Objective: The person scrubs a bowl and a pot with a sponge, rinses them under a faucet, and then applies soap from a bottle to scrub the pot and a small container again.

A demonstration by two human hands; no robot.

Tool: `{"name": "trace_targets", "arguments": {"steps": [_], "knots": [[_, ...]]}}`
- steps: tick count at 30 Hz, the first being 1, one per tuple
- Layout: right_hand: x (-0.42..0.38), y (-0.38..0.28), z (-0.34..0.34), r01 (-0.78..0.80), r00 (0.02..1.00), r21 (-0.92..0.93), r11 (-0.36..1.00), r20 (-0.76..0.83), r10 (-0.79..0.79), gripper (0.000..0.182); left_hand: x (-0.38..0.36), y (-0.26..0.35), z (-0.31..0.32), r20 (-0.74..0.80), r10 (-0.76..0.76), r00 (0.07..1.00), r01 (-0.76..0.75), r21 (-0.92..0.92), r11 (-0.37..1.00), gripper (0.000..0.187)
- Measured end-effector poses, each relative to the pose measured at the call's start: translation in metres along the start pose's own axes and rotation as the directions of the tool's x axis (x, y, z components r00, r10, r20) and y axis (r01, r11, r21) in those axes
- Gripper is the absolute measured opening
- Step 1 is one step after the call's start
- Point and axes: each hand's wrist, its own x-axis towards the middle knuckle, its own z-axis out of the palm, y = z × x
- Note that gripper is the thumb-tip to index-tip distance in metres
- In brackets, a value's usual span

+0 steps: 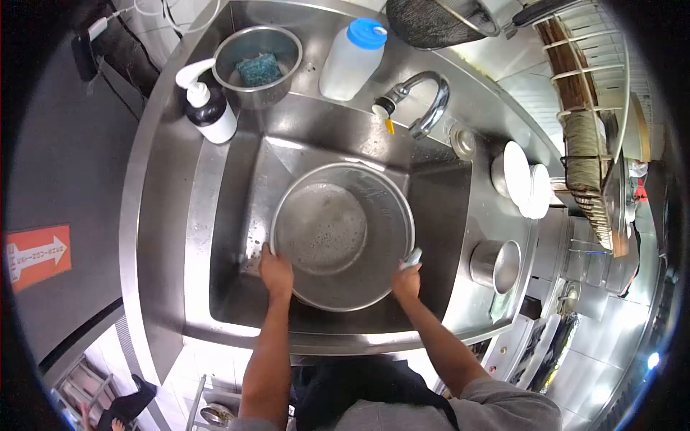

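Note:
A large round metal basin (388, 215) is held tilted inside the steel sink (241, 287), with wet droplets on its inner bottom. My left hand (276, 274) is closed on the basin's near left rim. At the near right rim my right hand (407, 280) is closed, with a small pale bluish piece (412, 258), perhaps a cloth or pad, at its fingers. Its exact kind is too small to tell. Behind the basin the curved faucet (436, 108) reaches over the sink's back edge; no running water shows.
On the back ledge stand a pump bottle (215, 122), a metal bowl (277, 39) with a green scrub pad (259, 70), and a blue-capped bottle (352, 65). White bowls (514, 176) and a metal pot (492, 266) sit right. A wire rack (586, 122) overhangs. Another person's leg (133, 401) shows lower left.

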Motion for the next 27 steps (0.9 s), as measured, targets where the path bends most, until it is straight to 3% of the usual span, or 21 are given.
{"name": "trace_targets", "arguments": {"steps": [1,2,3,6,8,9,10,11,12,13,14,15,16,17,19,21,23,24,25,27], "knots": [[0.01,-0.016,-0.008,0.049,0.995,-0.078,0.996,-0.079,-0.055,0.064,0.006,-0.004,-0.001,0.103,0.046,0.994,-0.055,0.078,0.995,0.025],[0.035,-0.022,-0.008,0.249,0.941,-0.156,0.956,-0.197,-0.277,0.057,0.011,-0.009,0.001,0.215,0.08,0.973,-0.114,0.151,0.982,0.028],[0.061,-0.031,-0.008,0.42,0.826,-0.262,0.869,-0.287,-0.485,0.05,0.025,0.001,0.003,0.224,0.174,0.959,-0.203,0.112,0.973,0.029],[0.092,-0.136,-0.031,0.705,0.503,-0.385,0.596,-0.321,-0.803,0.051,0.088,0.033,0.042,0.217,0.439,0.872,-0.46,0.06,0.886,0.025],[0.089,-0.202,-0.035,0.748,0.402,-0.548,0.374,-0.075,-0.913,0.045,0.112,0.063,0.046,0.305,0.486,0.819,-0.518,0.028,0.855,0.022],[0.093,-0.224,-0.018,0.694,0.284,-0.671,0.262,-0.08,-0.956,0.044,0.117,0.076,0.047,0.382,0.528,0.758,-0.566,-0.018,0.824,0.018],[0.097,-0.235,-0.007,0.61,0.165,-0.778,0.148,-0.058,-0.985,0.043,0.112,0.08,0.046,0.386,0.532,0.753,-0.57,-0.021,0.822,0.018],[0.101,-0.235,-0.009,0.611,0.171,-0.777,0.152,-0.058,-0.984,0.043,0.102,0.078,0.042,0.328,0.402,0.855,-0.412,-0.044,0.91,0.016],[0.101,-0.228,-0.009,0.639,0.296,-0.713,0.289,-0.12,-0.948,0.041,0.085,0.068,0.036,0.281,0.24,0.929,-0.231,-0.068,0.971,0.014],[0.099,-0.222,-0.009,0.644,0.418,-0.635,0.427,-0.176,-0.891,0.04,0.072,0.054,0.034,0.29,0.232,0.929,-0.226,-0.055,0.973,0.014],[0.095,-0.205,-0.018,0.644,0.423,-0.629,0.435,-0.18,-0.888,0.04,0.061,0.04,0.037,0.202,0.19,0.961,-0.179,-0.072,0.981,0.014],[0.084,-0.164,-0.03,0.589,0.638,-0.386,0.71,-0.318,-0.702,0.035,0.046,0.026,0.035,0.121,0.143,0.982,-0.132,-0.09,0.987,0.014],[0.071,-0.127,-0.041,0.491,0.758,-0.225,0.842,-0.366,-0.54,0.039,0.026,0.022,0.032,0.102,0.066,0.993,-0.06,-0.061,0.996,0.016],[0.058,-0.089,-0.042,0.355,0.858,-0.133,0.925,-0.346,-0.379,0.043,0.006,0.019,0.031,0.073,-0.016,0.997,0.019,-0.041,0.999,0.017],[0.034,-0.039,-0.033,0.106,0.974,-0.089,0.99,-0.192,-0.121,0.051,-0.024,-0.008,0.037,-0.006,-0.023,1.0,0.022,-0.035,0.999,0.019],[0.036,-0.035,-0.03,0.025,0.988,-0.117,0.993,-0.149,-0.042,0.054,-0.018,-0.001,0.028,-0.088,-0.015,0.996,0.013,-0.017,1.0,0.021],[0.056,-0.049,-0.032,0.254,0.936,-0.155,0.955,-0.211,-0.283,0.046,0.018,0.036,-0.004,0.292,0.011,0.956,-0.05,0.127,0.991,0.022],[0.063,-0.074,-0.034,0.357,0.893,-0.213,0.91,-0.209,-0.399,0.044,0.043,0.022,0.019,0.224,0.225,0.948,-0.25,0.089,0.964,0.021],[0.073,-0.109,-0.033,0.5,0.803,-0.291,0.815,-0.197,-0.563,0.041,0.067,0.012,0.045,0.143,0.428,0.892,-0.44,0.065,0.896,0.02],[0.092,-0.166,-0.026,0.731,0.508,-0.456,0.508,-0.134,-0.851,0.037,0.088,0.061,0.032,0.408,0.379,0.83,-0.461,0.121,0.879,0.018]]}}
